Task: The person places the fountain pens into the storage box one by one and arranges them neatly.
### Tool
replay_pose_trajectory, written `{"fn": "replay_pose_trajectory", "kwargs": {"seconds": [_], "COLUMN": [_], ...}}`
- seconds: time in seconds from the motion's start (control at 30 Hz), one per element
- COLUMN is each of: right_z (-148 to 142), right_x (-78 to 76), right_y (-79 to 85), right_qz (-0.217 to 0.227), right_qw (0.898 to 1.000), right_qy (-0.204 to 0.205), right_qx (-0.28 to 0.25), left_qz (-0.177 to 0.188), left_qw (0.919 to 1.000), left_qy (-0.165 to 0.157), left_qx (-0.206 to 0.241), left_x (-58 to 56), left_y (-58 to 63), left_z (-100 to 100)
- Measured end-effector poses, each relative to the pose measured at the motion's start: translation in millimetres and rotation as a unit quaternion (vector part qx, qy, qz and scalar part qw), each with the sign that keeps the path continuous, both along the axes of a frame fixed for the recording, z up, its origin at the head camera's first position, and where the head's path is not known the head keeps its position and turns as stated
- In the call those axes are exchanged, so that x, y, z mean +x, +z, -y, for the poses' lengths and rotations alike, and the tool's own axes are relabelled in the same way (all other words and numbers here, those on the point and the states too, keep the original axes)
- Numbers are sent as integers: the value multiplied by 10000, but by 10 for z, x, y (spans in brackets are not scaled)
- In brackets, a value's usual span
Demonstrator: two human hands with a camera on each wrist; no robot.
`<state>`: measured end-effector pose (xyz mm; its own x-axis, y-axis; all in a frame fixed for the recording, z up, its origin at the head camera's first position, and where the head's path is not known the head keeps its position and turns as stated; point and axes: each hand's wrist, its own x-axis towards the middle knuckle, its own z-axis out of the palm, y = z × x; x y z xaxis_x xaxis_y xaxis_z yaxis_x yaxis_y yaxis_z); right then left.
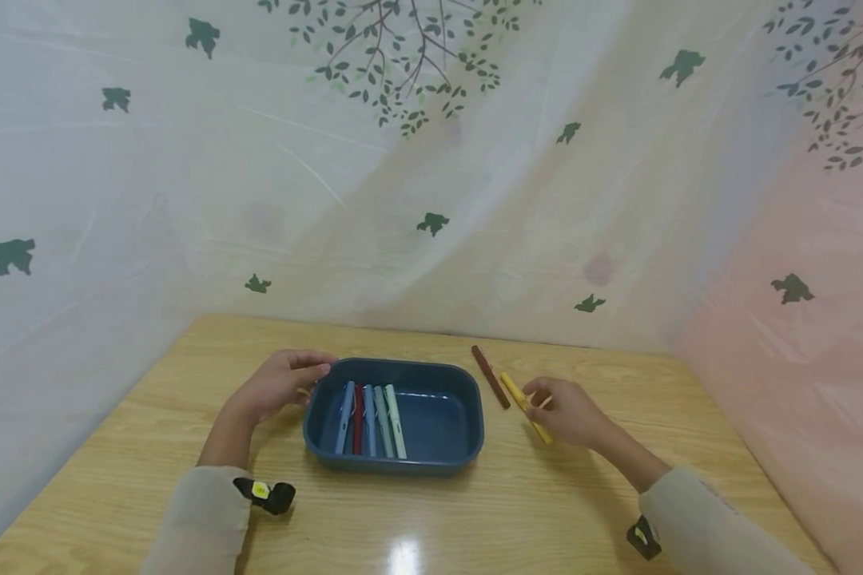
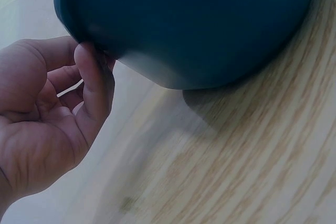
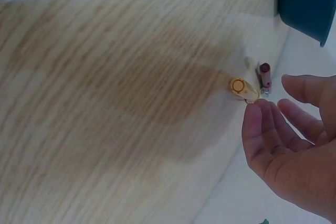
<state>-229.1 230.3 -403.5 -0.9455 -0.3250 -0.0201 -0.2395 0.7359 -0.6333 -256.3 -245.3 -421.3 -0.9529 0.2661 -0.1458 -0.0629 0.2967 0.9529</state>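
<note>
Yellow pen [image 1: 513, 388] lies slantwise to the right of the blue tray, its far end leaning towards that tray. The right hand [image 1: 568, 410] is over its middle, fingers gently bent and close together; the right wrist view shows the thumb standing apart from them, so the hand is loosely spread. The fingertips are at the pen, but whether they touch it I cannot tell. Just beside, on the tray side, lies a reddish-brown pen [image 1: 491, 377], slanting nearly the same way and reaching farther back.

Left of these stands the blue tray [image 1: 435, 419], rectangular with rounded corners. Five pens are side by side in its left half, leaning on its near wall: from the left, a blue pen [image 1: 344, 418], a red pen [image 1: 358, 419], a second blue pen [image 1: 370, 421], a grey-green pen [image 1: 383, 421] and a pale green pen [image 1: 395, 421]. The left hand [image 1: 280, 387] grips the tray at its far left corner, thumb and bent fingers against the rim and outer wall.

Both sleeves [image 1: 204, 511] are pale, each with a small black device [image 1: 276, 497] near the cuff. Everything rests on a wood-grain surface [image 1: 345, 519]. Behind hangs a pale curtain [image 1: 511, 200] printed with dark green birds [image 1: 433, 224] and leafy branches [image 1: 381, 48].
</note>
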Motion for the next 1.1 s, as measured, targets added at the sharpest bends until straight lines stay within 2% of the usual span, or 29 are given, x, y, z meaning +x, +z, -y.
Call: {"fn": "replay_pose_trajectory", "kwargs": {"seconds": [0.13, 0.43, 0.77, 1.1], "right_z": [14, 82, 120, 139], "right_x": [13, 49, 1, -77], "right_y": [-59, -167, -191, -204], "right_qz": [8, -222, -283, -360], "right_qw": [9999, 9982, 9956, 9939], "right_qy": [-126, -173, -430, -473], "right_qx": [15, 520, 784, 930], "left_qz": [-28, 3, 28, 10], "left_qw": [10000, 10000, 10000, 10000], "left_qy": [-25, 36, 25, 26], "left_qx": [-10, -25, 16, -27], "left_x": [-2, -13, -17, -9], "left_y": [-3, -2, -10, -1], "left_z": [-2, 0, -6, 5]}}
